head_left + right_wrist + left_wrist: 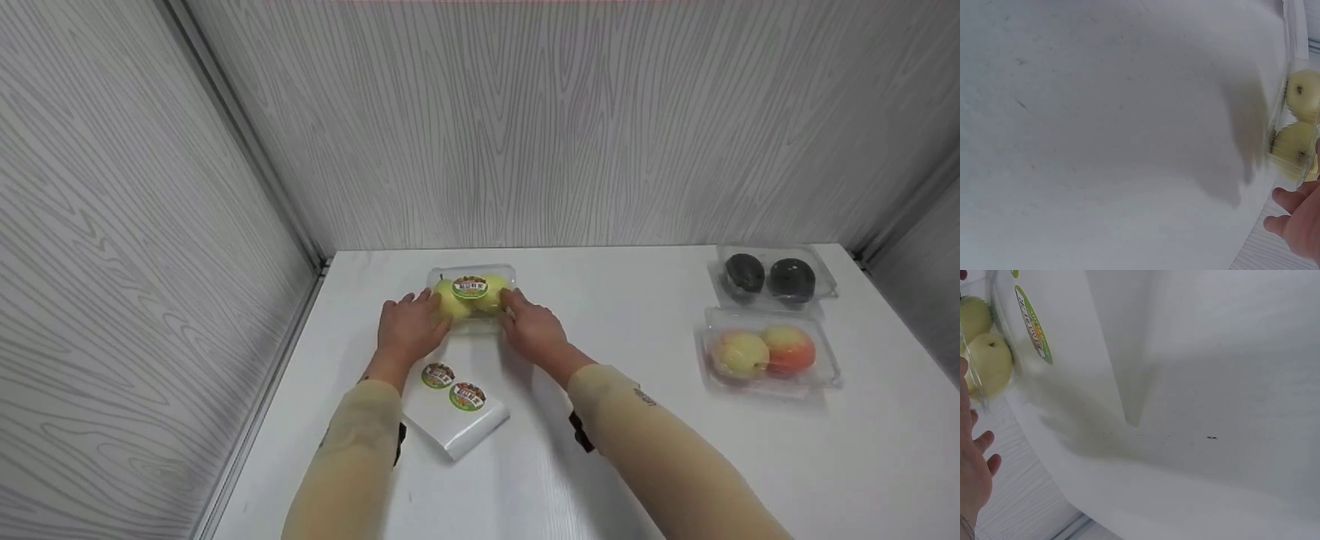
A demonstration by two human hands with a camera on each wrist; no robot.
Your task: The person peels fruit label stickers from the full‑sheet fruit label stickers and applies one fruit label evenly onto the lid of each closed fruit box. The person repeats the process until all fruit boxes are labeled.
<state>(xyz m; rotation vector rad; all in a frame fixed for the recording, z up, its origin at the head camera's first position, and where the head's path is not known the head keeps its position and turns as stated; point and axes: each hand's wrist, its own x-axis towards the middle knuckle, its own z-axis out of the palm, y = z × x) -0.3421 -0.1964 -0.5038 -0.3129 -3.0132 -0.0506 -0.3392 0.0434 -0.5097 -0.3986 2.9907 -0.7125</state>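
A clear plastic fruit box (pixel 474 322) holds two yellow-green pears (pixel 452 303) and bears a round, colourful label (pixel 470 287) on its lid. My left hand (pixel 407 328) grips its left side, and my right hand (pixel 532 325) grips the right side, thumbs toward me. In the left wrist view, the pears (pixel 989 363) show through the plastic beside the left hand (pixel 972 467). The right wrist view catches the right hand (pixel 1300 216) at the box's end, by the pears (pixel 1297 147). Just in front lies a white label sheet (pixel 450 421) with two round stickers (pixel 468 397).
At the right of the white table (pixel 622 300) stand two more clear boxes. The nearer box (pixel 791 388) contains two red-and-yellow fruits (pixel 789 349); the farther box (pixel 823 281) has two dark fruits (pixel 793 280). Grained panels (pixel 487 135) rise behind the table and at both sides.
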